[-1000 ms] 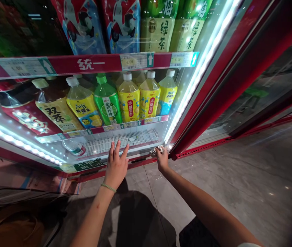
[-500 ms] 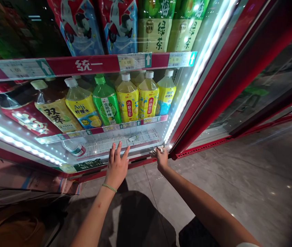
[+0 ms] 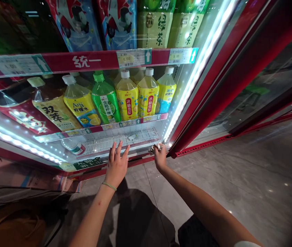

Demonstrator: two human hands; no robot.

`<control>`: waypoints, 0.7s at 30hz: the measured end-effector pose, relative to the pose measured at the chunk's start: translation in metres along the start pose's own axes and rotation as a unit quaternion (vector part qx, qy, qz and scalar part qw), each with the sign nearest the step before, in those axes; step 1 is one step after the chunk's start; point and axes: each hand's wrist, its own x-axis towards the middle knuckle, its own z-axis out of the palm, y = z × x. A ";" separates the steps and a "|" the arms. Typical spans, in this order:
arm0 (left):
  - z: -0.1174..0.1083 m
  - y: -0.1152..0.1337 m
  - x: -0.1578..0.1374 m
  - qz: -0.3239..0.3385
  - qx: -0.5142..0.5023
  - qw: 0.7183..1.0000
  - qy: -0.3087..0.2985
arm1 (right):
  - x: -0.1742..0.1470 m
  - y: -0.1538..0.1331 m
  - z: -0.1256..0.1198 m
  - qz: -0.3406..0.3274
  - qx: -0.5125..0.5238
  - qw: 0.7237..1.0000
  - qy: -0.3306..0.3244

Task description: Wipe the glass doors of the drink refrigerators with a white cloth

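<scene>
Gap between forearms (image 3: pixel 100 202) (image 3: pixel 194 192), cooler (image 3: pixel 228 94) blocking ahead

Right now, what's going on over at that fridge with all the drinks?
A person's right hand is gripping a crumpled wad, maybe cloth or tissue, at the bottom right corner of the drinks fridge. The left hand holds nothing; its fingers are spread near the bottom front edge, but I can't tell if they touch it. Drink bottles stand in a row on the shelf above the white wire rack.

One crumpled wad (image 3: pixel 152 150), one wire rack (image 3: pixel 99 145), seven front-row middle-shelf bottles (image 3: pixel 106 108), two green-tea bottles (image 3: pixel 154 31) above.
</scene>
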 end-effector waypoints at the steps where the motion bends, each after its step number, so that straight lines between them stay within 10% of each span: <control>1: -0.001 0.000 0.000 -0.002 0.001 1.000 -0.002 | 0.001 0.001 -0.001 0.000 -0.003 1.000 0.006; 12: 0.010 -0.023 -0.019 -0.044 -0.028 0.997 -0.063 | -0.041 -0.008 0.030 -0.057 -0.033 0.997 -0.038; 21: 0.014 -0.025 -0.021 -0.024 -0.090 0.994 -0.061 | 0.011 -0.013 -0.020 -0.043 -0.065 0.995 0.062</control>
